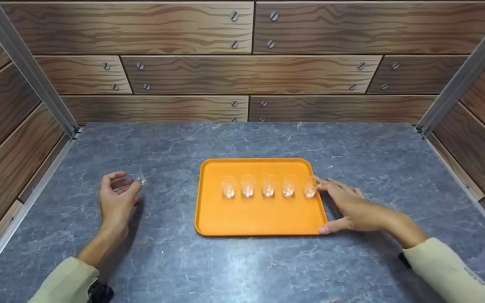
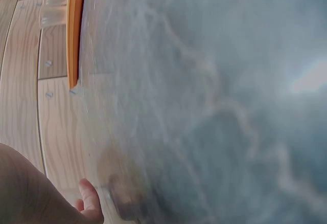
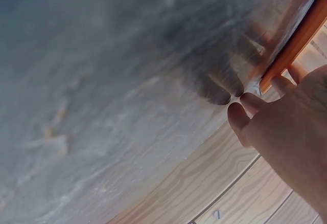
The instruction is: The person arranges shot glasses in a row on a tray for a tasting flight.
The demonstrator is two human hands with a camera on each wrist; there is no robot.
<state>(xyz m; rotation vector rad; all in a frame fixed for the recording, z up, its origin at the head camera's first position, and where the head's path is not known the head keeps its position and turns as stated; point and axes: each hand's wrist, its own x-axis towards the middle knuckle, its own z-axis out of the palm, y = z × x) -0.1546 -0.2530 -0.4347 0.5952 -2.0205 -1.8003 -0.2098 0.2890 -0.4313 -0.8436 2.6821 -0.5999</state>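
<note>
An orange tray (image 1: 259, 219) lies in the middle of the grey stone table (image 1: 234, 269). Several small clear glasses (image 1: 267, 186) stand on it in one row. My left hand (image 1: 125, 185) is on the table left of the tray, its fingers curled round one more small clear glass (image 1: 135, 176). My right hand (image 1: 331, 204) lies flat by the tray's right edge with straight fingers. Its fingertips (image 1: 319, 182) reach the rightmost glass (image 1: 310, 189), and its thumb is at the tray's near right corner. In the right wrist view the right hand (image 3: 286, 121) meets the tray's rim (image 3: 299, 42).
Wood-patterned panels (image 1: 242, 75) wall the table at the back and both sides, with metal posts (image 1: 27, 71) in the corners. The left wrist view shows the tray's edge (image 2: 76, 29) and glasses (image 2: 53, 9) far off across bare table.
</note>
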